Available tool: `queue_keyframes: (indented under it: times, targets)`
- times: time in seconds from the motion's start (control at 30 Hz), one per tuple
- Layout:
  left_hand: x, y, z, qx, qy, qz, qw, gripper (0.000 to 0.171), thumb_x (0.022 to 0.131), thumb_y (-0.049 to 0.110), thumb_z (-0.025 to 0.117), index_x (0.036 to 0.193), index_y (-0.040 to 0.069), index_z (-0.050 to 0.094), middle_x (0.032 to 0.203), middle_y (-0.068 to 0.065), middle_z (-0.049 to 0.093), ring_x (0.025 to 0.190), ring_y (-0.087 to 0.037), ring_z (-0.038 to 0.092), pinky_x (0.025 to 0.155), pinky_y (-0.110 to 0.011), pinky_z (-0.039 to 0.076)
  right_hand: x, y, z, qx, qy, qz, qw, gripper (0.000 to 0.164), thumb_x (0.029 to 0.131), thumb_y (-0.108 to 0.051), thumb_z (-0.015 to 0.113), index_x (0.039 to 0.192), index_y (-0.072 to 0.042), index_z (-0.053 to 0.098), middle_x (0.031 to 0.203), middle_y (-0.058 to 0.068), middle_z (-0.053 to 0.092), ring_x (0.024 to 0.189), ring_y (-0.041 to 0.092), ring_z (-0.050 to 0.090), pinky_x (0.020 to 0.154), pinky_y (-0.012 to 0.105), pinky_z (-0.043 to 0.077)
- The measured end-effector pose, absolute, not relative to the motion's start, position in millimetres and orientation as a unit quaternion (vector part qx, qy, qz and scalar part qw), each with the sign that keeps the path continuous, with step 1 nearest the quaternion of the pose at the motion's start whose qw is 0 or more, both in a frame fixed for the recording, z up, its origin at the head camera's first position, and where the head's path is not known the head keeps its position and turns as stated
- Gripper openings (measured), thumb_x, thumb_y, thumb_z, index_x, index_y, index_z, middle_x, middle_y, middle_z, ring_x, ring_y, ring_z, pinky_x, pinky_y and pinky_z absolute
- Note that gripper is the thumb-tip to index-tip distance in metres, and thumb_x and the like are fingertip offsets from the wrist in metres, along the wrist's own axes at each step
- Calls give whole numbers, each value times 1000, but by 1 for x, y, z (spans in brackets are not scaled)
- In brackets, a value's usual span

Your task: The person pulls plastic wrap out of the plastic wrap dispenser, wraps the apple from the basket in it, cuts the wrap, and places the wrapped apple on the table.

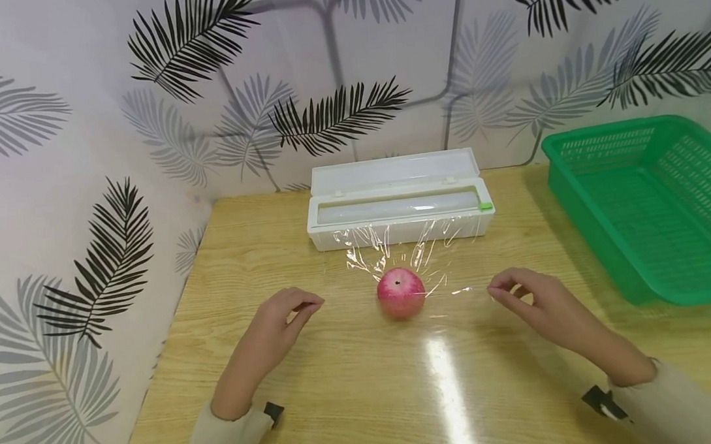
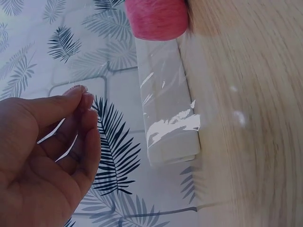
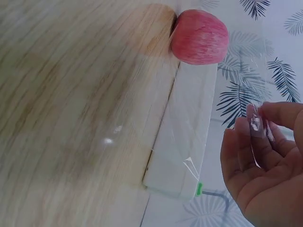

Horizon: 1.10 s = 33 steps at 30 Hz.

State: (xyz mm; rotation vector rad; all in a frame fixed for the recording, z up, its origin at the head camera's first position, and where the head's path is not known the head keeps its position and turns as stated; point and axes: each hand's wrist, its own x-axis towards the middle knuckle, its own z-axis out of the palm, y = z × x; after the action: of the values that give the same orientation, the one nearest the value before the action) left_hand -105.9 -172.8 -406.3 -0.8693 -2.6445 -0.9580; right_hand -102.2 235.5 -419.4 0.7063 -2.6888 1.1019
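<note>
Clear plastic wrap (image 1: 368,255) stretches from the white wrap dispenser (image 1: 399,232) toward the person, catching bright glints. At its left corner my left hand (image 1: 285,319) pinches the film between thumb and fingertips. My right hand (image 1: 540,304) pinches the opposite corner; film shows at its fingertips (image 3: 255,122) in the right wrist view. Between the hands is a red apple (image 1: 400,295), stem end up on the table, with the film overlapping it in the head view. The dispenser's lid (image 1: 391,172) stands open, and a film roll (image 1: 399,206) lies inside.
A green plastic basket (image 1: 597,230) stands at the right, beyond my right hand. The wooden table (image 1: 361,398) meets a leaf-patterned wall covering (image 1: 223,135) at the back and left. A bright green slider (image 1: 485,206) sits at the dispenser's right end.
</note>
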Motion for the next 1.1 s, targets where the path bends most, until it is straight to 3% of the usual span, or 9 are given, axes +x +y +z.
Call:
queue_keyframes:
  times: [0.47, 0.67, 1.1]
  targets:
    - [-127, -164, -413, -231, -914, -328, 61, 13, 87, 16, 56, 98, 18, 64, 91, 9, 59, 80, -2, 52, 67, -24, 46, -124, 236, -432, 184, -897, 398, 47, 12, 89, -21, 53, 91, -11, 58, 76, -4, 60, 66, 16, 59, 57, 23, 49]
    - [-139, -160, -417, -216, -917, -329, 69, 13, 87, 16, 56, 97, 16, 65, 92, 7, 60, 80, -3, 53, 68, -25, 47, -131, 235, -435, 185, -887, 423, 25, 11, 91, -20, 49, 93, -11, 56, 78, 5, 59, 66, 14, 57, 59, 24, 50]
    - [-153, -157, -436, -199, -924, -323, 54, 13, 87, 14, 56, 95, 9, 65, 87, 4, 61, 76, -6, 53, 69, -25, 47, -142, 231, -441, 171, -894, 414, 19, 14, 92, -19, 47, 94, -8, 56, 74, 8, 57, 66, 17, 57, 57, 24, 48]
